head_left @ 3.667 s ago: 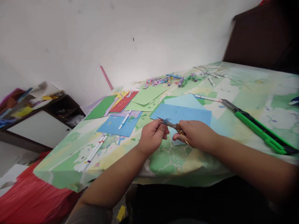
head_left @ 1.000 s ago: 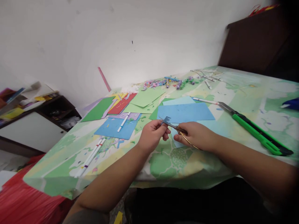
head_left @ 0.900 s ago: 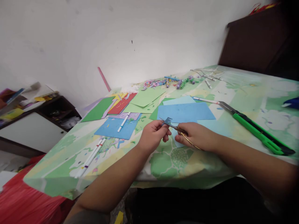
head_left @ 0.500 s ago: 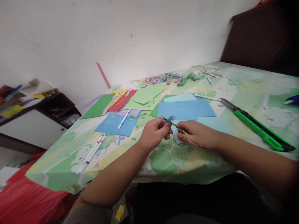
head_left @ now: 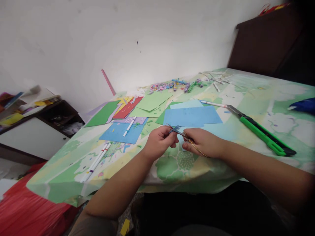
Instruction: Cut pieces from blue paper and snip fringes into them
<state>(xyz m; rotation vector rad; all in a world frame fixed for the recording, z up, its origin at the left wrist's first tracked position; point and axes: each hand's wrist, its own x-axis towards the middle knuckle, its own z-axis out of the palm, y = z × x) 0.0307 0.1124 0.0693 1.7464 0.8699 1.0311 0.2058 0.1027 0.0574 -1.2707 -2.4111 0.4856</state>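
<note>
My left hand (head_left: 159,141) pinches a small piece of blue paper (head_left: 177,127), its edge cut into thin strips. In my right hand (head_left: 202,141) is a pair of scissors with gold handles (head_left: 197,149); the fingers are wrapped round the handles. The dark blades point left and lie at the blue piece, close to my left fingertips. Both hands hover over the near part of the table. Just beyond them lies a larger blue sheet (head_left: 192,115) on light blue and green sheets.
A green utility knife (head_left: 267,135) lies to the right with its blade out, touching a white marker (head_left: 213,104). Left are a blue sheet (head_left: 118,132), markers (head_left: 98,160) and paper scraps. Red (head_left: 128,108) and green sheets (head_left: 102,114) lie further back. Curled paper pieces (head_left: 188,86) sit near the wall.
The view has shifted slightly to the right, so the knife and a blue object at the right edge show further in. More thin strips show on the blue piece by the scissors.
</note>
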